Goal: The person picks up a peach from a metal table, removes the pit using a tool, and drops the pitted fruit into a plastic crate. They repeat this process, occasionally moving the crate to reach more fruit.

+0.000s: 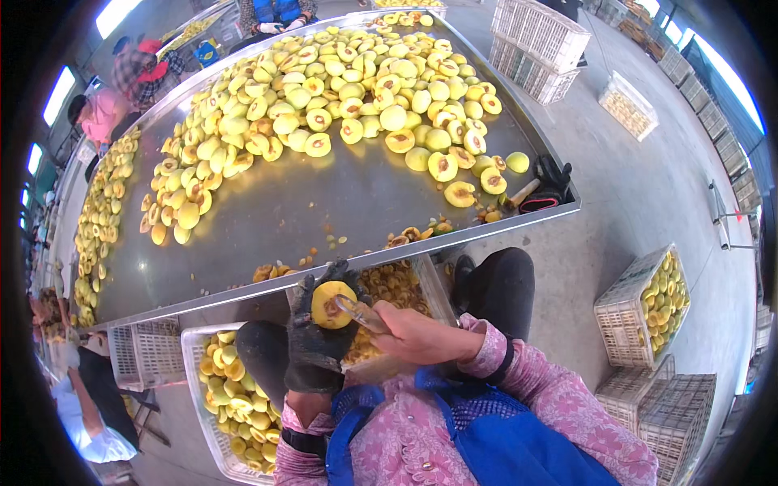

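My left hand [316, 352], in a black work glove, holds a halved yellow peach [326, 297] with its cut face turned up. Around the peach's centre the flesh is brown and rough. My bare right hand [404, 331] grips a pitting tool [363, 313] with a looped metal end, and the loop touches the middle of the cut face. Below both hands stands a crate of scraps [395, 282], partly hidden by my hands. A white plastic crate [237, 395] of halved peaches sits by my left leg.
Ahead, a steel table [273, 206] with a raised rim bears a heap of halved peaches [340, 79]. A black glove [547, 182] lies in its right corner beside a wooden-handled tool [524, 193]. Crates [626, 328] stand at right. Co-workers [103, 118] sit around the table.
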Demonstrator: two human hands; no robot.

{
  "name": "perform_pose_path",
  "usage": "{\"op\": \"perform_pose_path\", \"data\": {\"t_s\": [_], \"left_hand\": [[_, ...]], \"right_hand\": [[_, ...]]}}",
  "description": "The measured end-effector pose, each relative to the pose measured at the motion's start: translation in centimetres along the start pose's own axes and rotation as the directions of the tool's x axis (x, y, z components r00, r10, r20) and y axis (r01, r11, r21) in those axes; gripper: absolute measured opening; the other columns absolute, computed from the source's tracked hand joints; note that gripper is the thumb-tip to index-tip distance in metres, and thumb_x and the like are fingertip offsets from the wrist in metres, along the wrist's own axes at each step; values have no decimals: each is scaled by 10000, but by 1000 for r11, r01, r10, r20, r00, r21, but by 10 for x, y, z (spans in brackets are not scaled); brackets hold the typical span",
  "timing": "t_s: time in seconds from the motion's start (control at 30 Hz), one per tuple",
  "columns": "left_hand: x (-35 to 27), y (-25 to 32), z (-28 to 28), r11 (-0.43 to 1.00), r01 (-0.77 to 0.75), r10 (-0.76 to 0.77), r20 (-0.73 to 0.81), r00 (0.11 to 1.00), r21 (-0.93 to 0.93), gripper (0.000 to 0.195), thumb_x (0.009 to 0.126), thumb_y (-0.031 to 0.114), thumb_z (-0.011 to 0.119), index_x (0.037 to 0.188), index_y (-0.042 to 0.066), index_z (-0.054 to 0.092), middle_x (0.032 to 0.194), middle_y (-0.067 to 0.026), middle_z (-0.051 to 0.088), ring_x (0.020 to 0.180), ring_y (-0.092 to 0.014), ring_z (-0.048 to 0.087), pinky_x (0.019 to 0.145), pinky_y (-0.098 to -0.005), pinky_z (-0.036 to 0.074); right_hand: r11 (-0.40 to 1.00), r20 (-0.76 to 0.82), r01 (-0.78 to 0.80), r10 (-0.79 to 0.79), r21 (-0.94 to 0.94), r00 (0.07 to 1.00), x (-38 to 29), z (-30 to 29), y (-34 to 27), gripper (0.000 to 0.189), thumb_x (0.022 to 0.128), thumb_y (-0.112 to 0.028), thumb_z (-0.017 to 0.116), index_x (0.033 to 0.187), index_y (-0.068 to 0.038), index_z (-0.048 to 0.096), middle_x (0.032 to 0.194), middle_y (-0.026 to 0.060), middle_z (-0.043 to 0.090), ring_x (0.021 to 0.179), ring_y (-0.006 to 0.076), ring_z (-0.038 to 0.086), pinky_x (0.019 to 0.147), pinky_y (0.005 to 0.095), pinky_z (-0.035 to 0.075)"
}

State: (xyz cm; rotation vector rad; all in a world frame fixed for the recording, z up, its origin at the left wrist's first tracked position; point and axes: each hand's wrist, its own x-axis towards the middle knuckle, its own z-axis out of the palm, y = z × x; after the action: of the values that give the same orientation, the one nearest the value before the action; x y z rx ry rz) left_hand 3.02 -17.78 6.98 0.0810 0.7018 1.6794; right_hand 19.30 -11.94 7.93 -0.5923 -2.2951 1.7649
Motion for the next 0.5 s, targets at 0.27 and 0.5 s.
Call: {"op": "perform_pose_path", "data": {"t_s": [0.27, 0.5], "left_hand": [[-1, -9, -7, 981, -125, 107, 128, 986, 148, 412, 943, 276, 342, 1224, -14, 421, 1205, -136, 485, 1075, -223, 487, 909, -359, 417], [2, -15, -11, 994, -78, 78, -5, 997, 79, 413, 941, 273, 329, 1198, -26, 450, 1153, -149, 527, 1045, -249, 527, 907, -367, 434]], "right_hand": [[991, -91, -95, 87, -92, 992, 2, 9, 1, 233, 835, -143, 474, 906, 25, 329, 669, 282, 526, 655, 468, 526, 544, 493, 381], [986, -104, -106, 93, -127, 990, 5, 16, 4, 250, 823, -132, 473, 905, 43, 315, 682, 301, 531, 662, 477, 528, 548, 501, 392]]}}
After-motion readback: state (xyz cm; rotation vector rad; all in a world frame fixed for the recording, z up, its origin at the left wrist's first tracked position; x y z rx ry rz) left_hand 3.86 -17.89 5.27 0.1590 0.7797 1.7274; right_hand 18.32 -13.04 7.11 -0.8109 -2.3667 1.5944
